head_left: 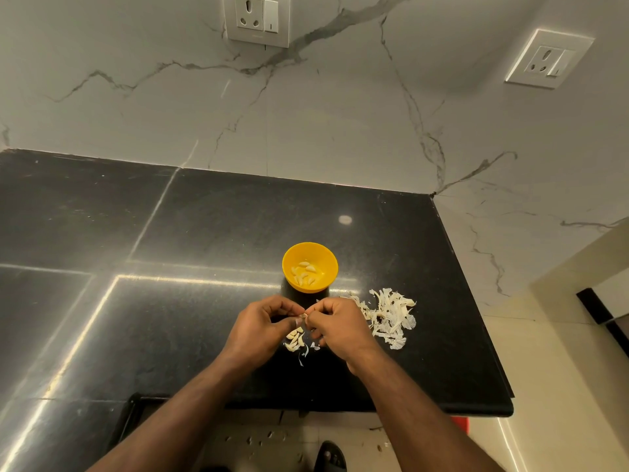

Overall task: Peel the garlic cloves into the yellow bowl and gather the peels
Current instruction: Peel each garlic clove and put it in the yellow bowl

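Garlic clove (303,315) pinched between both hands' grip.

Table (204,233): black, finely speckled, with pale seam lines crossing it. Bowl (310,267): bright yellow, inside and out. Cloves (305,271) in the bowl: pale cream. Cloves (294,339) on the table at near centre: off-white to cream. Peels (388,316) heaped to the right: papery white. Far wall (136,97): white marble pattern with grey veins. Two sockets (258,20), (549,59): white. Floor (531,386) at right: cream tiles. Sandal (329,457) at near edge: black.
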`<state>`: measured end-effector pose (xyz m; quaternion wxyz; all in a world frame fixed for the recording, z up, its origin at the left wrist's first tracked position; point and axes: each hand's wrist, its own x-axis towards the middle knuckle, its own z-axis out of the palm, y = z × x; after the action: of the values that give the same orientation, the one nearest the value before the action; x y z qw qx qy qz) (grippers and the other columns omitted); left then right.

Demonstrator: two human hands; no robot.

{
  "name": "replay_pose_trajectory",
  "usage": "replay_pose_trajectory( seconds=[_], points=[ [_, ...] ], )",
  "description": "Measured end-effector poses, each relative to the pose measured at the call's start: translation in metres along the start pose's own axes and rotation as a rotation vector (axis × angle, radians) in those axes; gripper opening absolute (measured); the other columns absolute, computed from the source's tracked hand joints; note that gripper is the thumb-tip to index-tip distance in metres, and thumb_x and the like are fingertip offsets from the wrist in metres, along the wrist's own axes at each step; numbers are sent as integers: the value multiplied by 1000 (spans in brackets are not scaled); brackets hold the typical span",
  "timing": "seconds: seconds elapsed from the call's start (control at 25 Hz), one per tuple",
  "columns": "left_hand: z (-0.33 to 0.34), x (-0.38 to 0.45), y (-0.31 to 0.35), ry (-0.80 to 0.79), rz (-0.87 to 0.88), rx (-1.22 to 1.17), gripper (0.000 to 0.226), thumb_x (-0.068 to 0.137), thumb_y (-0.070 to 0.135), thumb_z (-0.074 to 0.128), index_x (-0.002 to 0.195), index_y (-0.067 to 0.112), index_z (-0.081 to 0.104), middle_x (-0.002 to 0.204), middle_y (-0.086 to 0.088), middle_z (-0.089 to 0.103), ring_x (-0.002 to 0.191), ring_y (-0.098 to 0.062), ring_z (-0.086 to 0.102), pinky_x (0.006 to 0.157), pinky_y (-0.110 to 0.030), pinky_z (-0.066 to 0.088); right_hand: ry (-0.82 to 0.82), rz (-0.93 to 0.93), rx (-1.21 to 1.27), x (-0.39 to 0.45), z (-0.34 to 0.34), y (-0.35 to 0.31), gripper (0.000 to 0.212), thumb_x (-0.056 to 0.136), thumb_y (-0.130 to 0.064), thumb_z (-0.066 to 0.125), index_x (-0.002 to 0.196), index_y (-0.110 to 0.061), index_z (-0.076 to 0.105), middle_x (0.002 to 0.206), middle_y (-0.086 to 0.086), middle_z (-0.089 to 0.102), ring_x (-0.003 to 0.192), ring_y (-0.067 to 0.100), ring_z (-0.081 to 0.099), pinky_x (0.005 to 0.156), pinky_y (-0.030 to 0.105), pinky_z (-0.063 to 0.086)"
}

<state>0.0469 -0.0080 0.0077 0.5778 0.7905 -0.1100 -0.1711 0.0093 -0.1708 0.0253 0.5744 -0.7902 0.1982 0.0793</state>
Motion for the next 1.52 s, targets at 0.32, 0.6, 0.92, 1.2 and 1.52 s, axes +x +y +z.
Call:
replay_pose_trajectory(
  seconds=[0.32, 0.6, 0.92, 1.2, 1.52],
  points=[
    [1, 7, 1, 0, -13, -58, 18, 88, 11, 75, 91, 28, 78, 87, 1, 78, 84, -20, 73, 81, -52, 60, 105, -123, -258, -4, 4, -11, 14, 85, -29, 69, 76, -19, 67, 66, -5, 63, 59, 6, 52, 57, 30, 43],
    [-2, 8, -1, -30, -29, -169, 15, 88, 2, 73, 92, 16, 77, 88, -5, 78, 86, -28, 73, 79, -44, 59, 81, -135, -269, -7, 6, -13, 13, 87, -28, 66, 77, -21, 63, 71, -7, 63, 63, 6, 52, 60, 29, 43],
    [-4, 11, -4, -33, -73, -251, 14, 90, 1, 70, 99, 10, 76, 88, -11, 77, 79, -22, 68, 74, -35, 57, 76, -119, -169, -6, 7, -13, 11, 91, -24, 62, 84, -20, 70, 74, -2, 68, 66, 9, 59, 62, 31, 50],
    [-7, 8, -7, -36, -97, -254, 16, 91, 6, 70, 103, 14, 76, 93, -8, 77, 91, -30, 71, 83, -42, 59, -70, 25, 152, -2, -2, -10, 11, 91, -9, 64, 90, -6, 75, 75, 12, 69, 65, 15, 59, 58, 24, 49],
    [-5, 5, -2, -48, -99, -275, 13, 87, 5, 74, 99, 10, 75, 90, -10, 76, 83, -21, 70, 76, -31, 59, -11, 24, 102, -4, 7, -11, 13, 91, -12, 59, 86, -4, 68, 71, 6, 66, 58, 10, 57, 53, 23, 48]
  ],
)
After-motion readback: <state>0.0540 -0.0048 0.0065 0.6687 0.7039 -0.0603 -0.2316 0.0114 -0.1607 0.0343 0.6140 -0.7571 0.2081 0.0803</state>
